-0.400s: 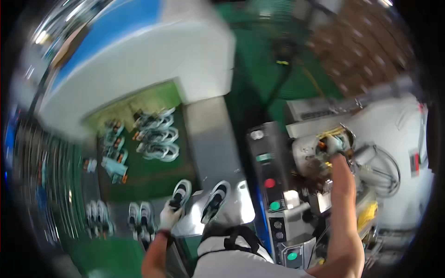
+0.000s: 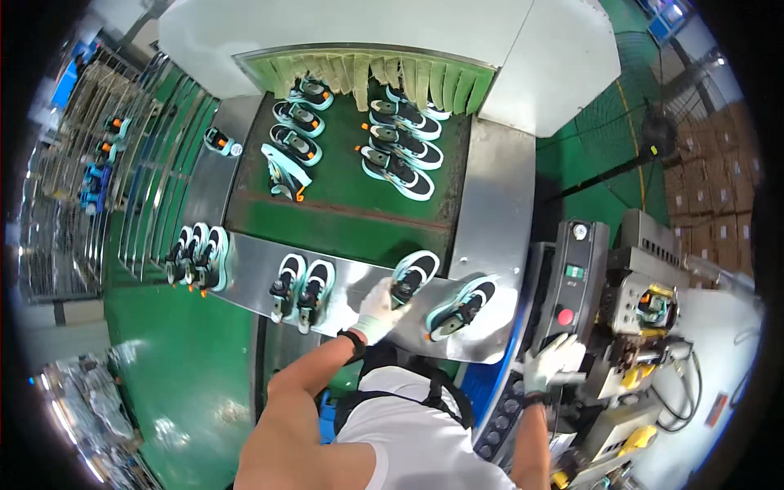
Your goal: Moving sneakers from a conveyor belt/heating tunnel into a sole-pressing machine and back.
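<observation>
My left hand (image 2: 378, 310), in a white glove, is closed on a black, white and mint sneaker (image 2: 416, 272) over the metal ledge. Beside it, to the right, another sneaker (image 2: 464, 309) lies on the ledge. My gloved right hand (image 2: 557, 359) rests on the control box (image 2: 576, 273), just below its red button (image 2: 565, 317), fingers stretched out and holding nothing. To its right is a machine (image 2: 627, 302) with a sneaker (image 2: 656, 305) seated in its holder.
A green conveyor belt (image 2: 327, 216) carries two rows of sneakers out from under a strip curtain (image 2: 359, 73). More sneakers (image 2: 304, 286) stand along the metal ledge (image 2: 245, 265). Metal racks (image 2: 155, 188) are at left, stacked cartons (image 2: 714, 196) at far right, a stand fan (image 2: 657, 131) before them.
My right hand has come back from the machine's shoe holder to the control box. The view has swung, bringing the belt to the middle. My left hand still holds its sneaker.
</observation>
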`<state>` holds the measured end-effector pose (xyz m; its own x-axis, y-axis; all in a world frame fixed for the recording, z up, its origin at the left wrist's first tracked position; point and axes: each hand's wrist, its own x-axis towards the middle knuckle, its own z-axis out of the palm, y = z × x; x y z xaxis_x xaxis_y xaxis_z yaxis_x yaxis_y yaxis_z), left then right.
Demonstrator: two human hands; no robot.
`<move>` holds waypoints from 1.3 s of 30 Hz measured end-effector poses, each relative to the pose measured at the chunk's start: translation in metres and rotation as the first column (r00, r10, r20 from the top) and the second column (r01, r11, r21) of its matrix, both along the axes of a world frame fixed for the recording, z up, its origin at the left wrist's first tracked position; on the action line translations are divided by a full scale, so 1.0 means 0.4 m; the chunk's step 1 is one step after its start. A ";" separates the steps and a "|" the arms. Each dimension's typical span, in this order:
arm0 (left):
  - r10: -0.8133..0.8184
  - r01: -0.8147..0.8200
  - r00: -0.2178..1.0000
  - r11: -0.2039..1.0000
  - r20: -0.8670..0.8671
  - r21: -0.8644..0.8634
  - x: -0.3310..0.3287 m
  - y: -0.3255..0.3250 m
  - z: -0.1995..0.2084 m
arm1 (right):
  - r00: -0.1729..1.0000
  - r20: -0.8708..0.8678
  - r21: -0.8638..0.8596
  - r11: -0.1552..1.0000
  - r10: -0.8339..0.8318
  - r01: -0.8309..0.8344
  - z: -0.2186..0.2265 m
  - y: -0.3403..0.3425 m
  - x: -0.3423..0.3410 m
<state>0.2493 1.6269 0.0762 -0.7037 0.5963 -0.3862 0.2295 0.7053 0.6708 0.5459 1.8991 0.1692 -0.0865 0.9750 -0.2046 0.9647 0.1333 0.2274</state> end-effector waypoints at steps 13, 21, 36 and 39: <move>-0.201 0.153 0.939 0.971 0.279 0.184 -0.229 0.027 -0.117 | 0.332 -0.886 -0.072 0.805 -0.323 0.589 -0.456 -0.386 -0.476; -0.858 0.752 0.478 0.511 0.188 0.416 0.001 0.241 0.147 | -0.489 -0.812 -0.558 0.669 -0.319 0.490 0.005 -0.503 -0.217; -0.402 0.356 -0.910 -0.642 0.098 0.679 1.115 -0.464 0.625 | 0.056 -0.997 0.072 -0.809 -0.049 0.583 0.404 -1.827 0.248; -0.364 0.068 -0.876 -0.741 -0.315 0.668 1.366 -0.722 0.550 | -0.259 -0.908 0.222 -0.904 -0.328 0.364 0.404 -2.040 0.333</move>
<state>0.7956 1.3382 0.2962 0.8413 -0.4033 0.3601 -0.4733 -0.2275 0.8510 0.6790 1.0832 0.3310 0.5606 -0.7975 0.2228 -0.4051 -0.4988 -0.7662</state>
